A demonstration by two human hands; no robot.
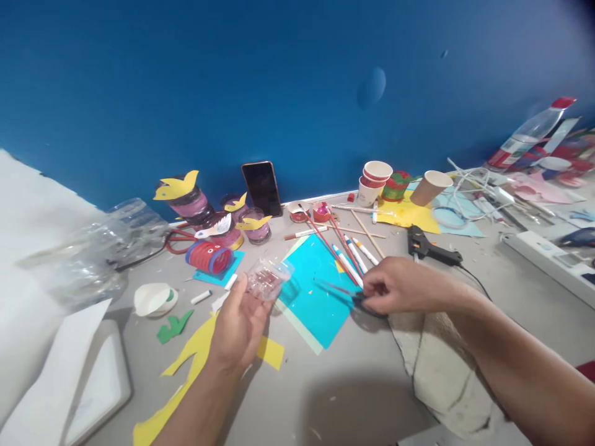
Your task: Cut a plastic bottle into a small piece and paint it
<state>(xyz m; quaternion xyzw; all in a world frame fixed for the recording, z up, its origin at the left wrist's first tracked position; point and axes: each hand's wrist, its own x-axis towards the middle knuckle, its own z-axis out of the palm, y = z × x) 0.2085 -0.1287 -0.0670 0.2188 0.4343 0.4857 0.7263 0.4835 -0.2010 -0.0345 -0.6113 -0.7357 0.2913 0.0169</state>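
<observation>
My left hand (242,331) is closed round a small clear plastic piece (269,279) with reddish-brown marks on it; it looks like a cut-off bottle end. Slim scissors (332,286) with dark handles are gripped in my right hand (390,288), their blades pointing left over a bright blue paper sheet (320,303). A gap separates the blades from the plastic piece. Beside my right hand lie several white markers (357,257). A yellow paper strip (271,353) lies just right of my left hand.
Purple jars with a yellow paper bird (179,186) and a phone (261,188) stand near the wall. A black glue gun (432,248) with its cord lies right of centre, near stacked paper cups (374,179). A folded cloth (449,365) lies under my right arm, and a power strip (553,266) is farther right.
</observation>
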